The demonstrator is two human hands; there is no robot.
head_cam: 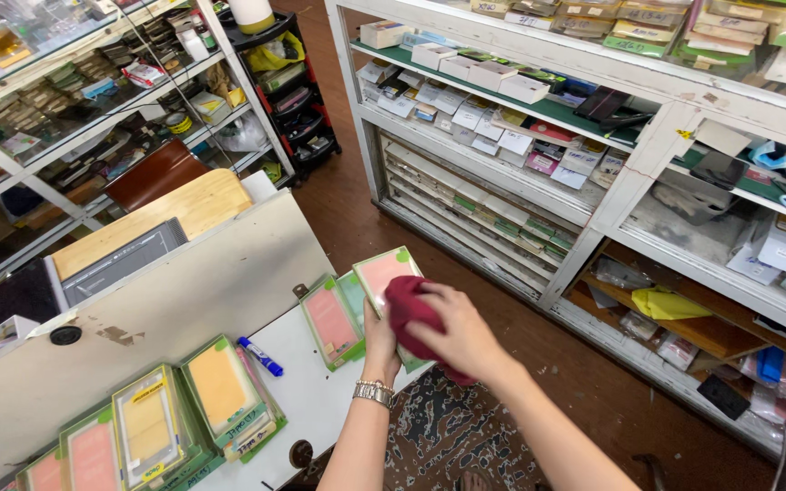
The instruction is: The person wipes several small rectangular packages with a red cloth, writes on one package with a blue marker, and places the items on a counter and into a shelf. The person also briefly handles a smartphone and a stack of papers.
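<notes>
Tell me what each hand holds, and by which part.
The left hand grips a pink-fronted package by its lower edge. The right hand presses a bunched dark red cloth against its front.

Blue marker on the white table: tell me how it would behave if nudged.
The blue marker looks round-bodied and lies flat, so it would probably roll. It seems small and light, likely sliding easily on the smooth white table.
</notes>
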